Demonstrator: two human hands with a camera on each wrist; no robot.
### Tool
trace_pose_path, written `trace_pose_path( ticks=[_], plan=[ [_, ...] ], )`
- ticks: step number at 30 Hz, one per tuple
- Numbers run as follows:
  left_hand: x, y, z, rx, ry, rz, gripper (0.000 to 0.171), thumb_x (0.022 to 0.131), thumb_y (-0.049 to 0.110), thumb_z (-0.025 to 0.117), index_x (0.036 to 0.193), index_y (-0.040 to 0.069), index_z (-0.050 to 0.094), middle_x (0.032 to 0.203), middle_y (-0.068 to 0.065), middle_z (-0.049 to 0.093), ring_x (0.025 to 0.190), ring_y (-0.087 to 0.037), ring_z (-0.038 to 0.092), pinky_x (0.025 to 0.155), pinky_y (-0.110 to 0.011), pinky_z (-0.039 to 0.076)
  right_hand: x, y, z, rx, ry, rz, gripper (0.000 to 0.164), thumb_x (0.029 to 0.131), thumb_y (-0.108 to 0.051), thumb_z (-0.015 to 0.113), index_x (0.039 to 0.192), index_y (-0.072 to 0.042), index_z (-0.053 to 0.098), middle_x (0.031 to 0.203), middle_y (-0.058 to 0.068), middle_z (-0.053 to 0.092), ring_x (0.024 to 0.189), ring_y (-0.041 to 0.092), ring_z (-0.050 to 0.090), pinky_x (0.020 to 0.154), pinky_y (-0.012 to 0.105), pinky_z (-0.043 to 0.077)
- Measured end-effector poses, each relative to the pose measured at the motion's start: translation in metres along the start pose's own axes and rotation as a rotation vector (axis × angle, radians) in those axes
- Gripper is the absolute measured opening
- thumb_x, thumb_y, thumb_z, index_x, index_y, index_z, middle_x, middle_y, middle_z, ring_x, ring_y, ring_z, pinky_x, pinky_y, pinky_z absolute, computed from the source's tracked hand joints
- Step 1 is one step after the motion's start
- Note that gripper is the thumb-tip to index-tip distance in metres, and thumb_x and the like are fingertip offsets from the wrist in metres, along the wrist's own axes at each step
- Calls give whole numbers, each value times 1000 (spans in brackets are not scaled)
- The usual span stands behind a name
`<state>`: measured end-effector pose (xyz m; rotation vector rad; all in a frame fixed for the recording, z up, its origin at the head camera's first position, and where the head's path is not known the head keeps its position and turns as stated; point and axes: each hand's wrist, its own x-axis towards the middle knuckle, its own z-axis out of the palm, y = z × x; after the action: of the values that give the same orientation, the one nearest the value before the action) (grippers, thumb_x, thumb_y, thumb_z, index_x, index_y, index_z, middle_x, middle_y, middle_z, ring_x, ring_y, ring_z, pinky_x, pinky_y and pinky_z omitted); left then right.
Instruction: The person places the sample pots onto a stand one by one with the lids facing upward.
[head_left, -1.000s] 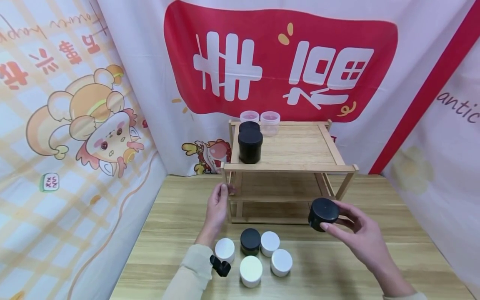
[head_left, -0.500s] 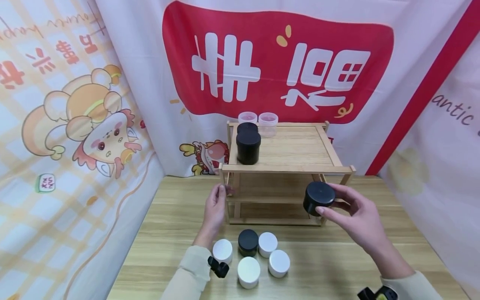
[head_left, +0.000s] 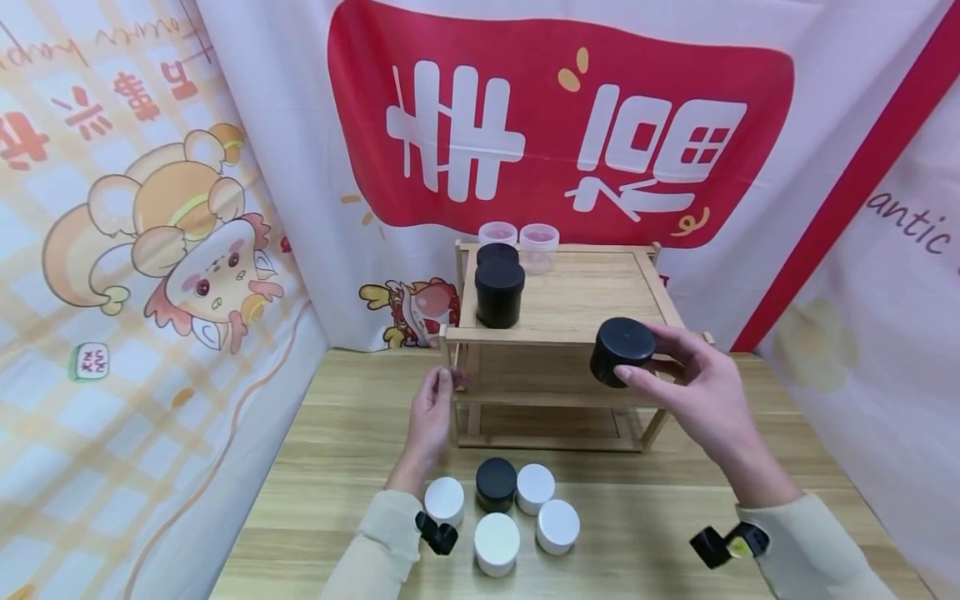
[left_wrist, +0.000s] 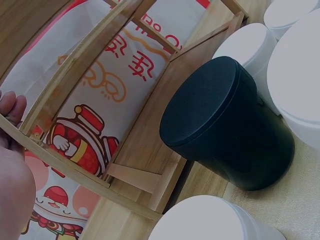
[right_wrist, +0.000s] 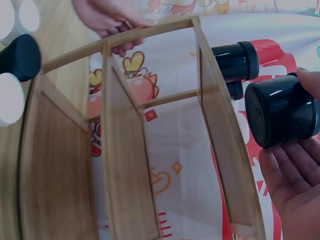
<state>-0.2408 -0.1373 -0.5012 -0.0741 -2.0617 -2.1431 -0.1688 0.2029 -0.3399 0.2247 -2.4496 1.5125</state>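
Observation:
My right hand (head_left: pixel 697 387) holds a black lidded jar (head_left: pixel 622 352) between thumb and fingers, in front of the top board's near right edge in the head view. The right wrist view shows the jar's base (right_wrist: pixel 257 117) turned toward the shelf, with fingers (right_wrist: pixel 292 172) beneath it. My left hand (head_left: pixel 431 417) grips the left side of the wooden shelf (head_left: pixel 577 337), fingers (left_wrist: pixel 10 107) curled at its frame. On the top board stand two black jars, the nearer (head_left: pixel 499 293) partly hiding the other (head_left: pixel 495 252), and two clear jars (head_left: pixel 538 247) behind.
On the table in front of the shelf stand another black jar (head_left: pixel 496 485) and several white jars (head_left: pixel 497 543). The shelf has lower tiers (head_left: pixel 555 375) under the top board. Printed cloth (head_left: pixel 262 125) hangs behind and at both sides.
My right hand has raised the black jar from beside the shelf's lower right, up and leftward to the top board's front edge. The left hand stays on the frame.

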Motion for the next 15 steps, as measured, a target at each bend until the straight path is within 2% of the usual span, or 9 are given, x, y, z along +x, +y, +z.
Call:
trace_pose_path(
  ticks=[7,15],
  plan=[
    [0,0,0,9,6,-20,54,113,54,45,135,9,62,131,-15,72,132,-28,63,128,-53,38,15,-14,10,10,-15,28,64,95,-38,85,152,-21,60,137,7,68,114,12,68,87,14,59],
    [-2,3,0,18,14,-14,54,114,51,45,137,4,61,131,-16,72,133,-30,62,128,-52,38,39,-22,22,66,-30,93,70,93,-48,85,153,-24,59,143,7,66,124,21,65,92,10,56]
  ],
)
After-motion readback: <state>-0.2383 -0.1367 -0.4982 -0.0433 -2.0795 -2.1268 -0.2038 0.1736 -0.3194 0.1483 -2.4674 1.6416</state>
